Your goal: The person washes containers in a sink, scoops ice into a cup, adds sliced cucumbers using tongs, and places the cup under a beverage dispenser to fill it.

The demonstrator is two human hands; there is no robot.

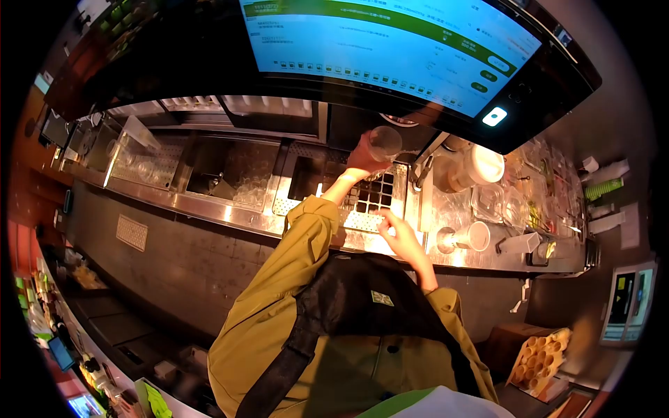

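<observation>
A clear cup (385, 143) is in my left hand (364, 157), whose fingers wrap round its side above the far edge of the metal counter. Below the cup lies a black grid (373, 194) set into the counter. My right hand (398, 233) hovers near the front edge of that grid, its fingers curled together; whether anything small is between them I cannot make out. To its right, a clear cup (476, 237) lies or leans on the counter.
A large lit screen (390, 42) hangs above the counter. On the left is a sink bin with ice (252, 191). A white-lidded jug (482, 166) and several clear containers (498, 203) stand right. An egg-tray-like carton (540, 359) is at the lower right.
</observation>
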